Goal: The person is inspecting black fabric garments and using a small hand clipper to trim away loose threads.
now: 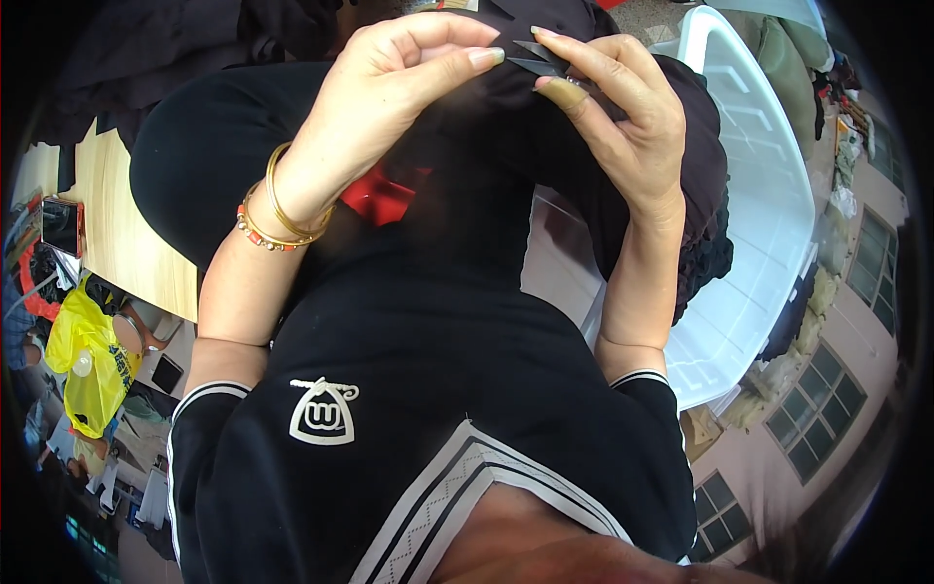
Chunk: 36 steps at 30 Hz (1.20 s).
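At the top middle, my right hand point(623, 117) is closed around a pair of small thread snips point(535, 68). Their two dark pointed blades stand apart and face my left hand. My left hand point(389, 83) is shut in a pinch, its thumb and fingertip right by the blade tips. Whatever sits in that pinch is too small and dark to make out. Dark cloth point(700, 161) hangs over my lap beneath the hands and bunches up beside my right forearm. A red piece point(384, 195) shows on the lap, partly behind my left wrist.
A large white plastic tub point(754, 195) stands close on my right. On the left are a pale wooden tabletop point(126, 209), a pile of dark cloth point(165, 49), a phone point(63, 226) and a yellow plastic bag point(88, 360).
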Motion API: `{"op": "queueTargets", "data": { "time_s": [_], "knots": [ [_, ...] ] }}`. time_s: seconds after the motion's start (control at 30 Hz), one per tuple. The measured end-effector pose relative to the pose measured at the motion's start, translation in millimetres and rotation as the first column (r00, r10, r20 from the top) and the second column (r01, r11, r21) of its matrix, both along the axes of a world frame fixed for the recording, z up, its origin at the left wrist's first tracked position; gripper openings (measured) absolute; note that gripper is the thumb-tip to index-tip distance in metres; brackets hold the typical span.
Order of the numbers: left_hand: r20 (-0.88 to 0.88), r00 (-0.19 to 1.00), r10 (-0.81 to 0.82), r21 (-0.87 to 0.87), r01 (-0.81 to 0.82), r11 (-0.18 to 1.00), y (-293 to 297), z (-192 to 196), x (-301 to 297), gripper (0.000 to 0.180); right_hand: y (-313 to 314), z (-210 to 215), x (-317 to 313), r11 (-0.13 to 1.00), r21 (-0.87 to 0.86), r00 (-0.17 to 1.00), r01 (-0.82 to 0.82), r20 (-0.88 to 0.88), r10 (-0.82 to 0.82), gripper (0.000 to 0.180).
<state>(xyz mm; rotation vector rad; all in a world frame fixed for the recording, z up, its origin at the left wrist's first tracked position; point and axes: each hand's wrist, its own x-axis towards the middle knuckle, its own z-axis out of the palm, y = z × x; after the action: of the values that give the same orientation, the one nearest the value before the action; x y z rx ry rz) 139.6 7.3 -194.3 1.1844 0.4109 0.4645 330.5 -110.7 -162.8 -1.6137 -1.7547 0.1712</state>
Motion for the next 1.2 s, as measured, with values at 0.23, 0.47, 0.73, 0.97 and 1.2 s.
{"op": "queueTargets", "data": {
  "time_s": [0.23,0.47,0.73,0.97,1.2],
  "knots": [
    [0.016,1.000,-0.004,0.012,0.004,1.000,0,-3,-1,0.023,0,-3,1,1.000,0.016,0.999,-0.009,-0.032,0.010,0.031],
    [-0.012,1.000,-0.011,-0.123,0.009,0.992,-1,1,-1,0.028,-1,3,5,0.997,0.002,0.989,0.083,-0.124,-0.082,0.021],
    [-0.069,0.993,0.093,0.002,-0.094,0.996,2,11,-5,0.022,-4,-18,12,0.762,-0.396,0.852,0.512,0.119,-0.510,0.078],
    [-0.103,0.989,0.106,0.008,-0.106,0.994,-8,18,-21,0.026,13,-19,7,0.828,-0.389,0.914,0.404,0.127,-0.386,0.066],
    [0.039,0.999,0.032,0.214,-0.039,0.976,-12,36,-1,0.052,-10,19,12,0.986,-0.053,0.740,0.159,-0.654,-0.154,0.018]
  ]
}}
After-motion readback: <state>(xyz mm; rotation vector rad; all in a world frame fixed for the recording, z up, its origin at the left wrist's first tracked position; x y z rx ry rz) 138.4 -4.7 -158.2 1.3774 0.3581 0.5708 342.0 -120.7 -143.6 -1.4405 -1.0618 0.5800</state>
